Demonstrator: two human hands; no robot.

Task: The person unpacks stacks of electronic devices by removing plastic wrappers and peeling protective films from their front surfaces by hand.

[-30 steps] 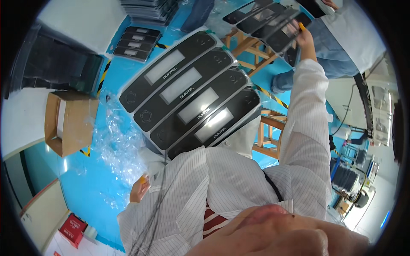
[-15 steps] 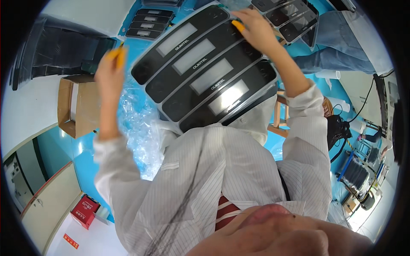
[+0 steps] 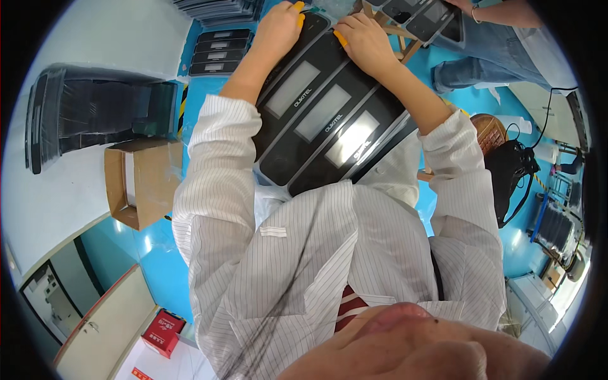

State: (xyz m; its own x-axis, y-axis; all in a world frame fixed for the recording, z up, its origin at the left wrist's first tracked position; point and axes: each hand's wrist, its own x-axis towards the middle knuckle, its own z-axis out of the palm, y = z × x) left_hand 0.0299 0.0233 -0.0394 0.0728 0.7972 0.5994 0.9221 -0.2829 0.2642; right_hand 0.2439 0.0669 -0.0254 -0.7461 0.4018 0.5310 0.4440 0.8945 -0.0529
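A large sheet of glossy black panels [image 3: 320,113] with pale rectangular windows lies tilted across my lap. Yellow covers show on some of my fingertips. My left hand [image 3: 278,31] is at the sheet's far left corner, thumb and finger closed in a pinch; what is between them is too small to make out. Beside it, my right hand [image 3: 364,43] grips the far edge with bent fingers, its yellow-tipped thumb on the surface. A bit of green shows at the edge between the two hands. My left forearm covers part of the sheet's left side.
More black panels [image 3: 218,52] lie beyond on the left, near a dark stack [image 3: 215,9]. An open cardboard box [image 3: 149,180] and wrapped black sheets [image 3: 104,104] are at left. Another person's hand [image 3: 465,5] touches panels [image 3: 421,16] at far right. A black bag [image 3: 510,177] hangs at right.
My left hand has swung from the left, off the sheet, to its far corner and closed there. My right hand stays at the far edge. Another person's hand has appeared at far right.
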